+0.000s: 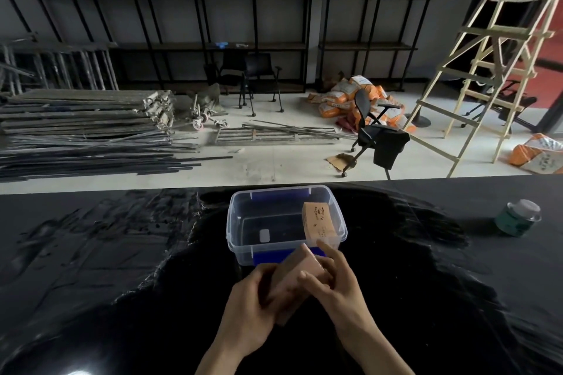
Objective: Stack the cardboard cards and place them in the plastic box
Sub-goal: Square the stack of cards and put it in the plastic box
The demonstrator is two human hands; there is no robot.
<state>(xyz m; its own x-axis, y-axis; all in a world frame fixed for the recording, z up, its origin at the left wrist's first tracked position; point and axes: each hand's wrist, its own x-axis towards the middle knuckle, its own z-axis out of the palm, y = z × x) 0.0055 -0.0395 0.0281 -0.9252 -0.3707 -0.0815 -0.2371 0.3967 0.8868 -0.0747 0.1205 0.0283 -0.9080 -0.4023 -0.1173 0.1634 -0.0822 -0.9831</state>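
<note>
Card stack [297, 277] btwn both hands

Here's the clear plastic box [243, 222], open-topped with blue latches at its near and far ends, sitting on the glossy black table [91, 253]. Inside, against the right wall, a stack of tan cardboard cards [320, 224] leans tilted, printed face up toward the camera, dark markings showing. A second bundle of cards [300, 272], same tan colour and blurred, sits just in front of the box's near edge, angled up toward the rim.
</note>
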